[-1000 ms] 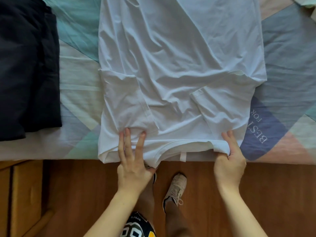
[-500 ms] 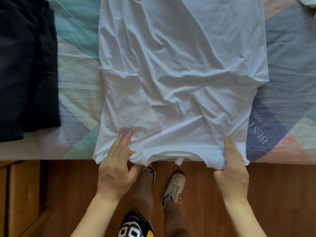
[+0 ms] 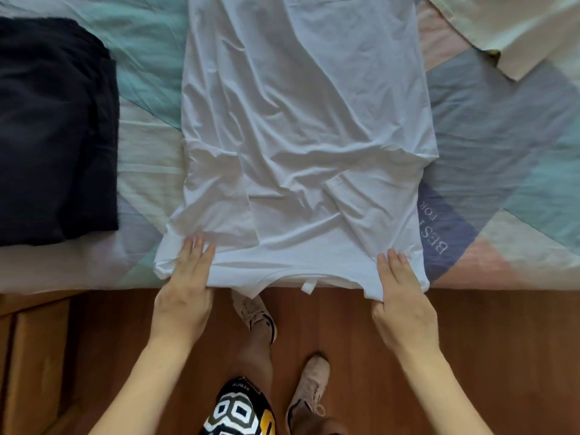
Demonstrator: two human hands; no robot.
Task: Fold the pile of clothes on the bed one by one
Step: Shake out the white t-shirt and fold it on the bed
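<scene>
A white T-shirt [image 3: 298, 120] lies flat on the bed, collar end toward me and both sleeves folded in over the body. My left hand [image 3: 185, 293] holds the near left shoulder corner, fingers flat on top and thumb tucked under the cloth. My right hand [image 3: 401, 309] pinches the near right shoulder corner the same way. The collar edge hangs slightly over the bed's edge between my hands.
Folded black clothes [image 3: 53, 136] lie on the left of the patchwork bedspread [image 3: 502, 136]. A beige garment [image 3: 502, 20] lies at the far right corner. Below the bed's edge are the wooden floor [image 3: 486, 340], my feet, and a wooden cabinet [image 3: 31, 356] at the left.
Both hands have slid outward to the shoulder corners and taken hold of the cloth. The collar end has been drawn toward the bed's edge and stretched flatter.
</scene>
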